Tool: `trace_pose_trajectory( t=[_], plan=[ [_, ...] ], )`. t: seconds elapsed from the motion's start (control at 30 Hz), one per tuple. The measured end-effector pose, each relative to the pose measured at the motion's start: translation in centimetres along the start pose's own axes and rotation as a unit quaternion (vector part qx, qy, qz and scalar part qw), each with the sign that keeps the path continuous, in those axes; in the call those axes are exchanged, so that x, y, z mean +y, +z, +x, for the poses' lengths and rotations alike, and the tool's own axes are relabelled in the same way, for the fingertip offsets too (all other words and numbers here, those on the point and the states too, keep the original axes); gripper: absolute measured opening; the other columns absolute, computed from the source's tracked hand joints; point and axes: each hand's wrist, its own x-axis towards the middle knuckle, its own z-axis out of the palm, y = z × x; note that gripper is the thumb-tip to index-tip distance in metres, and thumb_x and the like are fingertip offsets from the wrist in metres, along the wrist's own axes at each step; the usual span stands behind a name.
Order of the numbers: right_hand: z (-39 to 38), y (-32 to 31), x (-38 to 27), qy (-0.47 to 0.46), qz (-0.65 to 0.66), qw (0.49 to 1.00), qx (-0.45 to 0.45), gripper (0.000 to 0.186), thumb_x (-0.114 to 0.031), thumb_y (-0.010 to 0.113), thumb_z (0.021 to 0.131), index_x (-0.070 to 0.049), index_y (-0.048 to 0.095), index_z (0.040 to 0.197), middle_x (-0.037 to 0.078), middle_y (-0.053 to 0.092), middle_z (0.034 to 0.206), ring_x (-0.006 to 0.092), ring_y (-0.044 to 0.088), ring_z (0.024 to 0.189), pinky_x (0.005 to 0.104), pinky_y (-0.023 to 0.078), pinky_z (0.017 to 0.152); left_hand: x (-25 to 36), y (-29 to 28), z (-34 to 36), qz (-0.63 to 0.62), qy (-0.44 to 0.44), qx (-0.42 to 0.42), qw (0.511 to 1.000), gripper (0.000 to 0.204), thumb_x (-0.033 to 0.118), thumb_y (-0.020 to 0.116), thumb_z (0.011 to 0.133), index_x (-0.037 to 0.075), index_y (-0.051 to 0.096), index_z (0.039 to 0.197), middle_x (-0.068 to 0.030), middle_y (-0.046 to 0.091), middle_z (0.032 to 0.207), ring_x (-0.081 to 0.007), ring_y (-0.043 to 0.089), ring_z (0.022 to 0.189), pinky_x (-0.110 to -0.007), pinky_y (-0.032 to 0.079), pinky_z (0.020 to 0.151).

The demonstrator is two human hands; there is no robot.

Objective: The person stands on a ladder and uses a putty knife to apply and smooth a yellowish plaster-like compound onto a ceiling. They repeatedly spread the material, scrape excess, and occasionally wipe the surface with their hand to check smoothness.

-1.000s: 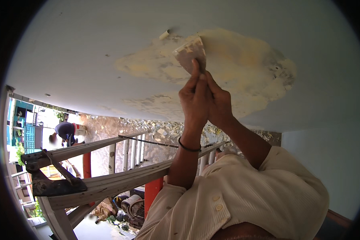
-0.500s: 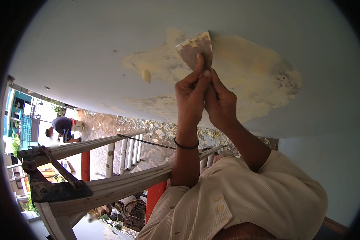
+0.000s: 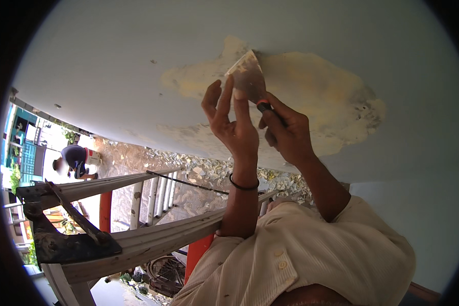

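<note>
My right hand (image 3: 288, 130) grips the dark handle (image 3: 264, 105) of a scraper, whose wide metal blade (image 3: 247, 71) lies at a pale yellow patch (image 3: 321, 97) of flaking, roughened surface. My left hand (image 3: 232, 122) is open beside it, fingers stretched and apart, with fingertips at the blade's left edge and lower part. A dark band (image 3: 244, 184) circles my left wrist.
An aluminium ladder (image 3: 163, 239) with a dark hinge (image 3: 76, 242) is beside my body, near red posts (image 3: 199, 252). Below lie scattered paint flakes (image 3: 204, 168) and a bicycle wheel (image 3: 166, 275). A co-worker (image 3: 76, 160) bends by a white bucket (image 3: 92, 155).
My left hand has loosened from beside my right hand and shifted left, its fingers spreading. The scraper has moved slightly, exposing its handle. The loose flake near the blade is gone.
</note>
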Motion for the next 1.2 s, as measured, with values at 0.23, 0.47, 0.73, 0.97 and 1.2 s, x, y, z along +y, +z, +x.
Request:
trace_pose_trajectory(
  t=[0.23, 0.47, 0.73, 0.97, 1.2],
  plan=[
    [4.1, 3.1, 0.2, -0.199, -0.031, 0.979, 0.007, 0.045, -0.017, 0.058, 0.112, -0.006, 0.056, 0.155, 0.015, 0.078, 0.117, 0.0132, 0.071, 0.101, 0.0293, 0.057, 0.088, -1.1, -0.1, 0.1, 0.017, 0.063, -0.051, 0.997, 0.037, 0.014, 0.067, 0.102, -0.001, 0.073, 0.135, -0.0238, 0.066, 0.146, -0.0371, 0.059, 0.143, -0.051, 0.045, 0.118],
    [1.5, 2.9, -0.3, -0.198, -0.035, 0.979, 0.046, 0.047, -0.018, 0.057, 0.112, 0.0, 0.053, 0.155, 0.015, 0.078, 0.114, 0.0126, 0.071, 0.1, 0.0275, 0.057, 0.089, -0.9, -0.5, -1.0, 0.049, 0.082, -0.093, 0.991, 0.041, 0.019, 0.061, 0.104, -0.005, 0.072, 0.135, -0.0258, 0.065, 0.146, -0.0398, 0.063, 0.137, -0.048, 0.052, 0.112],
    [0.7, 3.7, -0.6, -0.169, -0.061, 0.982, 0.066, 0.047, -0.016, 0.056, 0.112, 0.0, 0.051, 0.156, 0.017, 0.077, 0.119, 0.0159, 0.072, 0.103, 0.0282, 0.057, 0.091, -0.5, -0.8, -0.3, 0.014, 0.071, -0.098, 0.992, 0.044, 0.025, 0.056, 0.106, -0.005, 0.072, 0.135, -0.0267, 0.066, 0.144, -0.0416, 0.061, 0.139, -0.049, 0.05, 0.114],
    [1.1, 4.0, -0.6, -0.184, -0.022, 0.982, 0.046, 0.047, -0.013, 0.056, 0.113, 0.0, 0.05, 0.158, 0.015, 0.074, 0.128, 0.0125, 0.069, 0.11, 0.0283, 0.057, 0.094, 0.9, -1.2, 0.4, 0.011, 0.04, -0.103, 0.994, 0.042, 0.021, 0.06, 0.102, -0.006, 0.075, 0.13, -0.0254, 0.068, 0.141, -0.0406, 0.066, 0.132, -0.047, 0.052, 0.11],
    [1.6, 3.1, -2.4, -0.171, -0.029, 0.985, 0.008, 0.048, -0.013, 0.058, 0.111, 0.002, 0.051, 0.156, 0.014, 0.077, 0.12, 0.0112, 0.069, 0.106, 0.0276, 0.056, 0.09, 0.7, -0.6, 0.7, 0.011, 0.04, -0.091, 0.995, 0.043, 0.023, 0.061, 0.103, -0.005, 0.073, 0.133, -0.0252, 0.064, 0.146, -0.0387, 0.064, 0.135, -0.046, 0.052, 0.111]
  ],
)
